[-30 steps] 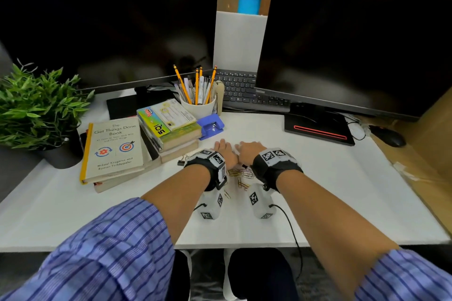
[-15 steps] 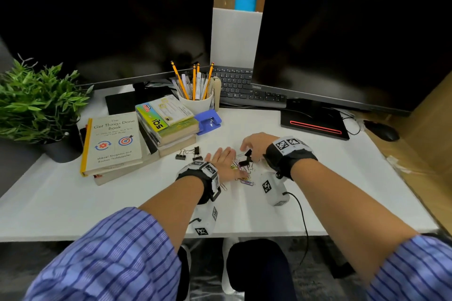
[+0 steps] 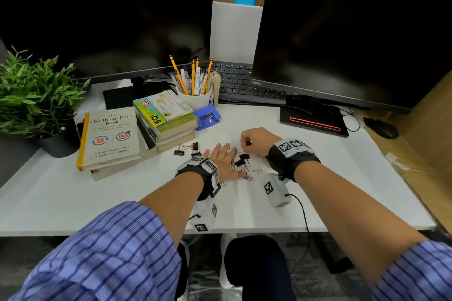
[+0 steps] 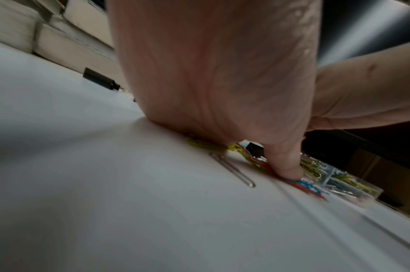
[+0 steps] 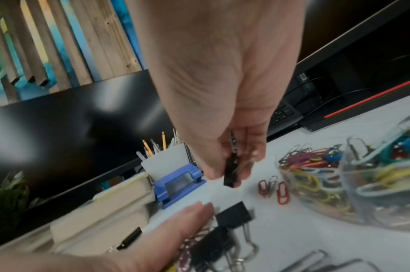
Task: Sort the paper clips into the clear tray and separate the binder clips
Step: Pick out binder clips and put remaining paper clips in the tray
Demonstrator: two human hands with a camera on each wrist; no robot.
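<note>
My left hand [image 3: 223, 161] lies flat on the white desk, its straight fingers pressing on a pile of coloured paper clips [image 3: 247, 176]. A silver paper clip [image 4: 232, 171] lies just beside the palm. My right hand [image 3: 252, 140] hovers above the desk behind the pile, pinching a black binder clip [image 5: 229, 182] between thumb and fingers. Two more black binder clips [image 3: 242, 160] lie at the left hand's fingertips. Three binder clips [image 3: 188, 150] sit apart near the books. The clear tray [image 5: 353, 217], holding coloured paper clips, stands right of the hands; red paper clips [image 5: 272, 187] lie before it.
A stack of books [image 3: 110, 139] lies at the left, with a blue hole punch [image 3: 206, 117] and a pencil cup [image 3: 194, 98] behind the hands. A plant [image 3: 31, 102] stands far left. Two monitors, a keyboard [image 3: 239, 80], a monitor base [image 3: 315, 121] and a mouse [image 3: 381, 127] line the back.
Both hands lay flat on the pile a second ago. My right hand has since lifted off to the far right with a binder clip pinched; the left hand stays pressed down.
</note>
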